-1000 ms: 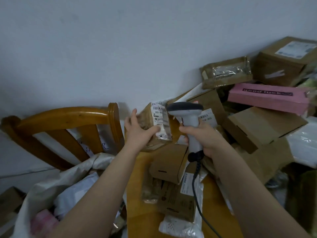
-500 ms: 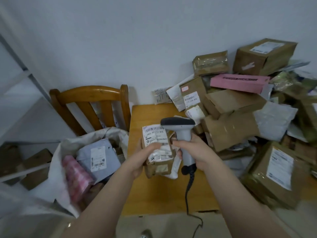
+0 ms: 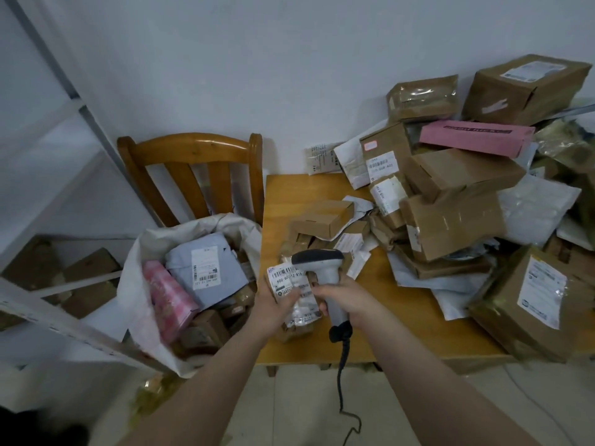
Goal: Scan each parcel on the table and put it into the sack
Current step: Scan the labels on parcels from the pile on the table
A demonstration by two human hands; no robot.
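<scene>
My left hand (image 3: 273,309) grips a small brown parcel (image 3: 294,296) with a white barcode label, holding it above the table's near left corner. My right hand (image 3: 349,300) holds a grey handheld scanner (image 3: 322,265) by its handle, its head right above the parcel's label; a black coiled cord hangs from it. The white sack (image 3: 145,252) stands open to the left of the table and holds a grey mailer, a pink parcel and brown boxes. A heap of brown boxes and mailers (image 3: 450,201) covers the right half of the wooden table (image 3: 402,333).
A wooden chair (image 3: 193,169) stands behind the sack against the white wall. A white metal shelf frame (image 3: 48,304) with brown boxes runs along the left. A large brown parcel (image 3: 528,300) overhangs the table's right front edge. Tiled floor lies below.
Both hands have brought the parcel and scanner down and toward me, from near the pile to the table's near left corner. The view has tilted down, revealing the sack and floor.
</scene>
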